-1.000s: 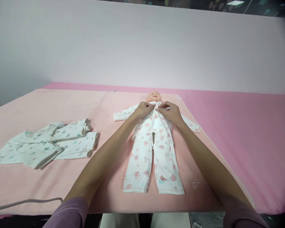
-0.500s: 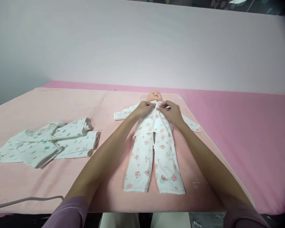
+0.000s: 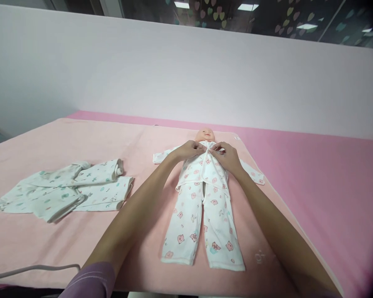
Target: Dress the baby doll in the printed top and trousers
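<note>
A doll (image 3: 206, 135) lies on its back, head away from me, wearing a white printed top (image 3: 202, 169) and matching trousers (image 3: 223, 223). Its sleeves spread out to both sides. My left hand (image 3: 191, 150) pinches the top's front edge just below the neck. From the other side, my right hand (image 3: 226, 155) grips the same front opening, its fingertips nearly meeting the left ones. Any fastener between the fingertips is too small to make out.
White clothes with green prints (image 3: 65, 186) lie folded at the left on the pink mat (image 3: 136, 145). A grey cable (image 3: 34, 268) runs along the near left edge. Behind the table stands a pale wall panel (image 3: 186, 74).
The view has tilted up, so the doll and clothes appear slightly lower. Both hands stay at the top's neckline, with only a slight shift of the fingers.
</note>
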Demonstrator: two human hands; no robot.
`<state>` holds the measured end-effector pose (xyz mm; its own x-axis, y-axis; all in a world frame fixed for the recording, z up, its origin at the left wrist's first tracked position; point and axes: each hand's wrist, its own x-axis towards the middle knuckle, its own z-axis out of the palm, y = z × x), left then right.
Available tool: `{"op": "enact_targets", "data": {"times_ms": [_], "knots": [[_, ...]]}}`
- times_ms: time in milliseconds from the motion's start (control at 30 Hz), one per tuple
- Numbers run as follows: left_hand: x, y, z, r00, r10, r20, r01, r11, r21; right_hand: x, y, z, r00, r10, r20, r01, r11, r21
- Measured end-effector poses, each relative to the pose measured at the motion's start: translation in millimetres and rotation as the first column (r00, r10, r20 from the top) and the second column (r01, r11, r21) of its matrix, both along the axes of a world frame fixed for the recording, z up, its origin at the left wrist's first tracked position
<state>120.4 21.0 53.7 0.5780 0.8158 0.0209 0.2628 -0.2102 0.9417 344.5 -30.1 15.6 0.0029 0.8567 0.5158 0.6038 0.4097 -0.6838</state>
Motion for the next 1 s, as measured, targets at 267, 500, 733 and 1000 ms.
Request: {"op": "enact_targets", "data": {"times_ms": [267,500,733,1000], "knots": [[10.8,6.9,-14.6,0.994,0.100,0.036,-0.102,0.993,0.064,4.2,0.2,3.3,0.998,0.049,0.038,-0.047,0.998,-0.052],[17.4,7.8,-19.3,0.981,0.189,0.041,-0.188,0.982,-0.017,5.3,-1.0,5.2,0.992,0.093,-0.084,-0.102,0.989,-0.107],[19.2,4.4,-14.9,0.973,0.222,0.058,-0.217,0.972,-0.085,-1.2,-0.7,3.5,0.982,0.053,-0.180,-0.067,0.995,-0.071],[17.4,6.8,-15.6,0.979,0.186,0.080,-0.174,0.974,-0.142,-3.0,0.5,1.3,0.982,0.028,-0.187,-0.044,0.996,-0.081]]}}
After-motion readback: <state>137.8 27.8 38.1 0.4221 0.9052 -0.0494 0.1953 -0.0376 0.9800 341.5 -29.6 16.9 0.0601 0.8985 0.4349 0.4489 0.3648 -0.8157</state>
